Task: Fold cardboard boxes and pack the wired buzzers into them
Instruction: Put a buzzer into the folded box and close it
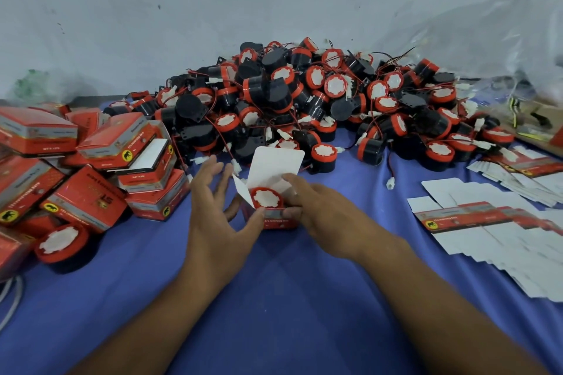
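**Red box open between two hands**

The red box (274, 219) stands on the blue cloth (289, 298) in the middle of the table, its white lid flap (275, 164) upright. A buzzer (267, 198) sits inside, red rim and white face up. The right hand (316, 207) grips the box's right side with curled fingers. The left hand (210, 210) is spread wide with straight fingers, its thumb touching the box's front left corner. Behind lies a heap of buzzers (304, 100) against the wall. Closed boxes (91, 167) are piled on the left, and flat blanks (493, 222) lie on the right.
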